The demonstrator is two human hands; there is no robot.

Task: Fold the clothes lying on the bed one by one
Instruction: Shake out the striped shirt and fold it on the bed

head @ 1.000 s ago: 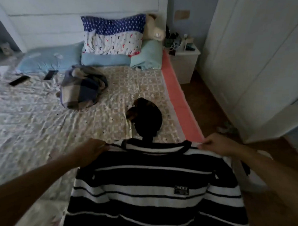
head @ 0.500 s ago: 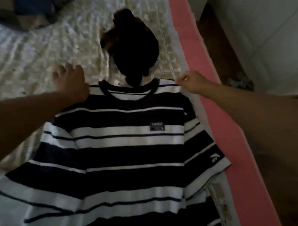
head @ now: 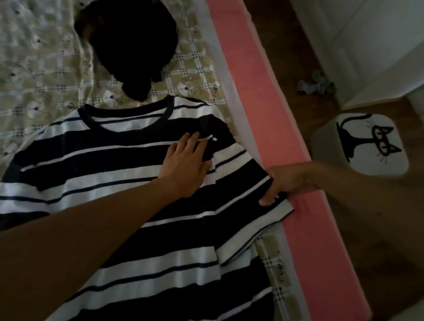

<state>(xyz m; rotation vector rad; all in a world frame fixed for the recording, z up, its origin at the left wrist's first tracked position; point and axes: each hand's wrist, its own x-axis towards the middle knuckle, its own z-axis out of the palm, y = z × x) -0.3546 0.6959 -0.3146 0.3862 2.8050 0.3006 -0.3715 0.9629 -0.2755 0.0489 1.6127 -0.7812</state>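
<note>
Navy-and-white striped shirt [head: 105, 164] lies front up, spread flat on the checked bed [head: 34, 70], filling the view from the centre down to 7 o'clock. The left hand [head: 184, 166] rests flat on its chest, fingers straight. The right hand [head: 286, 184], at 3 o'clock of the left, pinches the sleeve [head: 245, 183] hem beside the pink bed edge [head: 251, 87]. A black garment [head: 130, 43] lies bunched at 12 o'clock, right by the collar. A white stool [head: 364, 145] with a cat drawing stands at 3 o'clock.
</note>
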